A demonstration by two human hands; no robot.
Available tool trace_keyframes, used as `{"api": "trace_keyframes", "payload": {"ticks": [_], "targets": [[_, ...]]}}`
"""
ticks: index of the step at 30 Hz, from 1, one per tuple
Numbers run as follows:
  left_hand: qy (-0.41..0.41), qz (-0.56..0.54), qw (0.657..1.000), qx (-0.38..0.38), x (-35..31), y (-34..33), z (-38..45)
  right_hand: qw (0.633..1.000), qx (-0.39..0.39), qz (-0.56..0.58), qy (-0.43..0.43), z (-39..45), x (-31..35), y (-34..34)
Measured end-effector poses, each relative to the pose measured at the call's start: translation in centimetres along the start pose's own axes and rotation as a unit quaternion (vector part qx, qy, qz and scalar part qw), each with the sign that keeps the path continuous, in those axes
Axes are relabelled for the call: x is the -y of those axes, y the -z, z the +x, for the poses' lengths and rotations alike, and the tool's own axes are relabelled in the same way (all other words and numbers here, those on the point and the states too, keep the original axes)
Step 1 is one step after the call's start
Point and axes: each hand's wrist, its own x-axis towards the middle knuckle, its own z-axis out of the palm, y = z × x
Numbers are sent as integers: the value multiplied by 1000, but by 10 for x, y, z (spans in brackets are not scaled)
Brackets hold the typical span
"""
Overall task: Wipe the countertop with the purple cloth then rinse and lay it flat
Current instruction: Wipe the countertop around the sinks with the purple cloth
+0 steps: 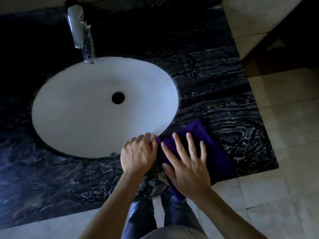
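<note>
Head view is all we have, so we place everything by the white oval sink basin point(103, 107) set into the dark veined marble countertop point(215, 75). Our purple cloth point(212, 147) lies on the stone just beside the basin's near-right rim, its near corner hanging over the counter's front edge. Our right hand point(186, 163) presses flat on the cloth with fingers spread, unclenched and pinning rather than gripping. Our left hand point(138, 152) rests at the basin's near rim, touching the cloth's left edge with curled fingertips; we cannot tell whether it pinches the fabric or only steadies it. A chrome faucet point(79, 30) stands beyond the basin's far rim, with no water visibly running. We judge the cloth soft, light and limp, so it should bunch under a push; a flat palm suits wiping, and for rinsing we would gather it by its edges or corners.
</note>
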Motion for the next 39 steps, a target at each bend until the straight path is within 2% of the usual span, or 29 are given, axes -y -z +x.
{"api": "trace_keyframes", "payload": {"ticks": [3, 9, 14, 19, 24, 31, 36, 39], "targets": [[-5, -21, 1000, -20, 1, 0, -1, 1000, -6, 13, 20, 24, -18, 6], [-13, -40, 998, -50, 4, -1, -3, 998, -20, -24, -59, 106, -55, 16], [-24, -49, 996, -64, 10, -5, -1, 999, -22, -24, -34, 114, -82, 27], [-53, 57, 992, -100, 46, -5, -13, 998, 3, -50, -24, 115, -84, 20], [-59, 69, 988, -122, 130, 1, -41, 998, -8, -52, -31, 71, -36, 11], [-79, 72, 987, -117, 222, 16, -58, 996, -26, -18, -85, 7, 117, -14], [-101, 37, 987, -122, 245, 19, -60, 999, -16, 26, -34, 25, 246, -22], [-99, 8, 987, -126, 247, 20, -60, 1000, -11, 23, -18, 34, 253, -23]]}}
